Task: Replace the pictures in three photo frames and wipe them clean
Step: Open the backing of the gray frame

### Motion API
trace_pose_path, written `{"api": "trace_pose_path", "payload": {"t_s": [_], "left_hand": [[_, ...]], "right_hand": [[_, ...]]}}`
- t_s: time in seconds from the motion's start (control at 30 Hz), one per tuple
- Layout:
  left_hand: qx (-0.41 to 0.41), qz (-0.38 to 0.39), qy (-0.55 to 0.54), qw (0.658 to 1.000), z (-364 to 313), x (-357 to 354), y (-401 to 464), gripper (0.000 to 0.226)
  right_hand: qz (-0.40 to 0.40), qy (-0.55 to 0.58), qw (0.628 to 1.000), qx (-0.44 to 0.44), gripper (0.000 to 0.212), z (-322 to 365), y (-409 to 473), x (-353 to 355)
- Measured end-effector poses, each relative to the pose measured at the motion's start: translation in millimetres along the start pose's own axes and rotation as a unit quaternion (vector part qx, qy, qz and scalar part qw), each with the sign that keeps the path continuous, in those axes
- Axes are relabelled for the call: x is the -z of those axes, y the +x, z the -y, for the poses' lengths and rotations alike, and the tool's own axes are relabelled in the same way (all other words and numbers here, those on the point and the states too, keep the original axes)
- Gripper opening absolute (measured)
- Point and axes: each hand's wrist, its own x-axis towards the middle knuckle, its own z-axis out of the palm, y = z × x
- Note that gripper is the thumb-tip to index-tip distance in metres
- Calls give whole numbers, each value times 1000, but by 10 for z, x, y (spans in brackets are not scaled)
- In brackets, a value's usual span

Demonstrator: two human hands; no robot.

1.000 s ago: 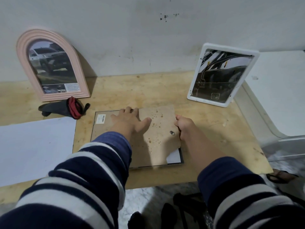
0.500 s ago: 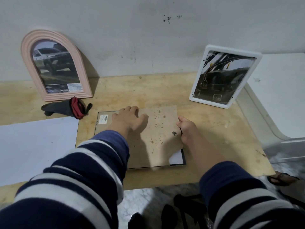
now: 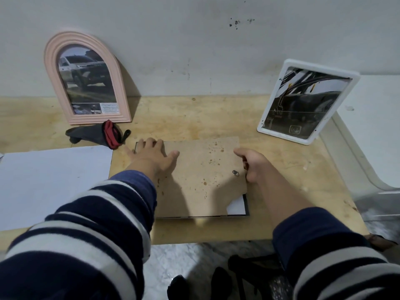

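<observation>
Brown board is what both hands are on: the backing board of a black frame lying face down near the middle of the wooden table. The left hand lies flat with straight fingers, pressing the far left corner. The right hand curls its fingers on the right edge and pinches it. I think the board is being fitted onto this frame or lifted off; I cannot tell which. Next the board's edges must line up inside the rim. A white sheet peeks out at the near right corner. Far left stands a pink arched frame, far right a white frame, both leaning on the wall. A dark cloth and white paper lie to the left.
</observation>
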Motion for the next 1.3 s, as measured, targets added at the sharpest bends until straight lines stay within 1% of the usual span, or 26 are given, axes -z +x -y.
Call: {"api": "trace_pose_path", "payload": {"t_s": [0.03, 0.1, 0.13, 0.2, 0.23, 0.3, 0.33, 0.37, 0.43, 0.5, 0.57, 0.7, 0.83, 0.87, 0.93, 1.0, 1.07, 1.1, 1.17, 1.23, 1.3], "left_hand": [[0, 11, -15, 1000, -2, 7, -7, 80], [-7, 25, -33, 999, 5, 26, -20, 83], [-12, 28, -30, 999, 16, 44, -25, 84], [-20, 22, -15, 999, 42, 84, -30, 82], [-24, 18, -8, 1000, 47, 103, -37, 80], [-27, 13, 1, 1000, 41, 132, -53, 77], [-28, 13, 3, 1000, 33, 139, -60, 76], [-28, 14, 5, 999, 26, 140, -67, 76], [-27, 11, 4, 1000, 28, 130, -70, 75], [-26, 9, 2, 1000, 53, 123, -60, 74], [-27, 9, 2, 1000, 67, 109, -52, 74], [-21, 0, 2, 1000, 60, 86, -46, 74], [-22, -2, -22, 1000, 58, 92, -29, 76], [-24, 1, -41, 999, 70, 79, -23, 75], [-17, -9, -125, 992, 120, 23, -24, 71], [10, -54, -210, 976, 193, -50, -43, 66], [48, -103, -234, 966, 256, -114, -92, 62], [67, -109, -237, 963, 280, -138, -127, 61], [90, -73, -245, 962, 338, -187, -177, 61], [93, -38, -242, 965, 393, -244, -191, 63], [99, -41, -263, 959, 414, -275, -164, 62]], "right_hand": [[-6, -23, 1000, 0, 8, 4, -5, -16], [-29, -78, 997, -2, 19, 16, 54, -41], [-46, -106, 993, 2, 20, 35, 83, -62], [-81, -161, 984, -2, 36, 96, 61, -122], [-101, -171, 980, 5, 37, 120, 63, -149], [-112, -166, 979, 23, 15, 145, 62, -199], [-117, -153, 981, 38, 20, 131, 60, -212], [-108, -140, 983, 41, 31, 111, 64, -213], [-87, -117, 989, 41, 44, 73, 36, -218], [-49, -62, 996, 41, 53, 32, 12, -203], [-44, -37, 997, 47, 56, -9, 1, -195], [-32, -24, 998, 46, 46, -94, 56, -118], [-44, -25, 997, 61, 39, -87, -25, -139], [-46, -24, 996, 67, 39, -89, -37, -140], [-49, -20, 996, 66, 43, -100, -29, -137], [-55, -12, 996, 72, 37, -95, -73, -140], [-59, -18, 994, 86, 29, -91, -111, -143], [-62, -23, 993, 94, 27, -103, -122, -140], [-70, -29, 991, 109, 28, -133, -119, -147], [-72, -24, 991, 112, 27, -139, -137, -155], [-66, -22, 991, 111, 29, -126, -155, -150]]}}
